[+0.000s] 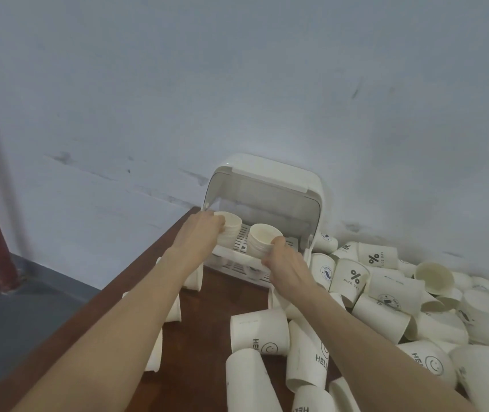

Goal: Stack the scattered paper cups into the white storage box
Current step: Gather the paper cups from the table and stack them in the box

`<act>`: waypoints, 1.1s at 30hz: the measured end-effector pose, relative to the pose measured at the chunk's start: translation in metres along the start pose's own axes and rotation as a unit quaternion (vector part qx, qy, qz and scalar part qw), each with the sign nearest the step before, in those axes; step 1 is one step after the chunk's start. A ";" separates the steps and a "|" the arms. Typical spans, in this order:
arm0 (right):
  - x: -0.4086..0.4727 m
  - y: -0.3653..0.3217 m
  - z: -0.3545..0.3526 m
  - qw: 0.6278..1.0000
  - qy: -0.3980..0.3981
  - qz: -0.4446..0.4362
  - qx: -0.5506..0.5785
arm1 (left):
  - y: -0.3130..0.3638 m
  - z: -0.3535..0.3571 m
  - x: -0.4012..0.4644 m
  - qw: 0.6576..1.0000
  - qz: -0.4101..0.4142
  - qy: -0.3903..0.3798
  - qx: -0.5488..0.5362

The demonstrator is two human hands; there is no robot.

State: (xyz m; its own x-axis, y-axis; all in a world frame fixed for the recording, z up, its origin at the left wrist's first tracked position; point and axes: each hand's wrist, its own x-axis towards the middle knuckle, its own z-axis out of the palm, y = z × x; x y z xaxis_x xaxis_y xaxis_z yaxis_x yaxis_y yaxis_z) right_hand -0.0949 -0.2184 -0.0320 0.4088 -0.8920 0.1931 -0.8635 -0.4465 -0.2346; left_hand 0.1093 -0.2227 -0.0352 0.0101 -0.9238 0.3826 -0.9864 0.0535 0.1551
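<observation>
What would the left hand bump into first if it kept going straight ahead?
Probably the inside back wall of the white storage box. The left hand grips a cup stack pointing into the open box; depth is hard to judge.

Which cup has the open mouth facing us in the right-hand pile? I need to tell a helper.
Start at the white storage box against the wall, then go right across the cup pile. Near the wall lies the tipped cup, showing its pale inside; its neighbours show printed sides.

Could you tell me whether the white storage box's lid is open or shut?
Open: the white plastic storage box has its lid flipped up, exposing the slatted rack.
</observation>
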 end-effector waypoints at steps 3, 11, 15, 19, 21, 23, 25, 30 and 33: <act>0.000 0.000 0.000 1.000 0.004 -0.003 -0.001 | -0.005 0.001 0.000 1.000 0.007 0.000 -0.003; 0.000 0.000 0.003 0.999 0.010 -0.027 -0.029 | -0.013 0.008 -0.010 0.997 -0.033 0.016 -0.068; 0.001 0.000 0.002 0.998 0.009 -0.039 -0.041 | -0.012 0.011 -0.013 0.995 -0.045 0.022 -0.088; 0.002 0.000 0.002 0.998 0.006 -0.044 -0.050 | -0.012 0.012 -0.016 0.993 -0.055 0.026 -0.100; 0.002 -0.001 0.002 0.998 0.006 -0.041 -0.052 | -0.012 0.012 -0.017 0.994 -0.055 0.027 -0.095; 0.002 -0.001 0.002 0.998 0.009 -0.039 -0.055 | -0.012 0.012 -0.019 0.994 -0.060 0.023 -0.093; 0.002 -0.001 0.003 0.998 0.010 -0.039 -0.057 | -0.011 0.010 -0.020 0.993 -0.064 0.025 -0.093; 0.003 0.001 0.005 0.998 0.012 -0.041 -0.052 | -0.006 0.012 -0.021 0.993 -0.076 0.025 -0.090; 0.003 0.002 0.006 0.998 0.015 -0.044 -0.047 | -0.004 0.011 -0.018 0.995 -0.073 0.018 -0.072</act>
State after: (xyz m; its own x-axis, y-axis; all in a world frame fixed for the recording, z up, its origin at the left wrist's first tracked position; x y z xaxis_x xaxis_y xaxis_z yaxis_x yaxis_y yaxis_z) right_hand -0.0935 -0.2219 -0.0371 0.4770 -0.8462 0.2375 -0.8489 -0.5135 -0.1248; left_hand 0.1117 -0.2103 -0.0524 0.1596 -0.9118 0.3783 -0.9402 -0.0235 0.3399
